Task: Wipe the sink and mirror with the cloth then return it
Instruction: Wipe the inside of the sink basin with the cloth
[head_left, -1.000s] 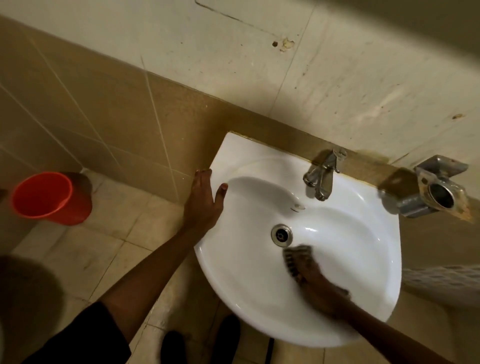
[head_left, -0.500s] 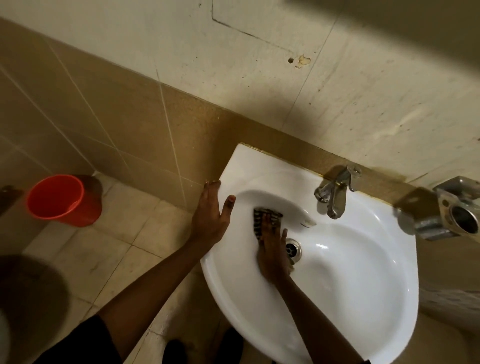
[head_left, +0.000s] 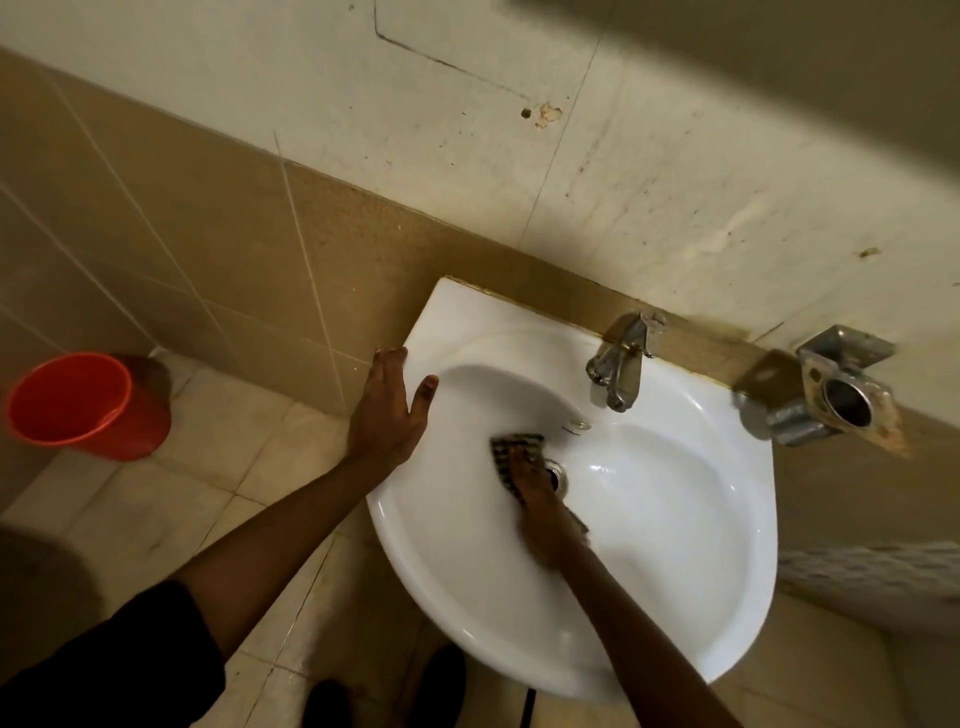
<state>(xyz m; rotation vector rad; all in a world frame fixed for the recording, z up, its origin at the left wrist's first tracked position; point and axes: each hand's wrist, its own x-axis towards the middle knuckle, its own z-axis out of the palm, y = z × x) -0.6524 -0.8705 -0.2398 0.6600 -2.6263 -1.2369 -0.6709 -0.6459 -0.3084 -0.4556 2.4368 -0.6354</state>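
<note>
— Cloth (head_left: 511, 451): where is it?
— Low in the white sink (head_left: 675, 597), centre of the frame, pressed flat to the basin just left of the drain (head_left: 557, 475). It is dark and checked; only its upper and left edges show.
— What holds it?
— The right hand (head_left: 540, 512) lies on top of it, palm down, fingers stretched forward and flattening it against the porcelain. The hand is blurred.
— And the other hand?
— The left hand (head_left: 387, 410) rests spread on the sink's left rim, thumb inside the edge, fingers outside, gripping nothing else.
— Anything around?
— A metal tap (head_left: 621, 364) at the back rim, a metal wall holder (head_left: 836, 395) at the right, an orange bucket (head_left: 88, 405) on the floor at far left.
</note>
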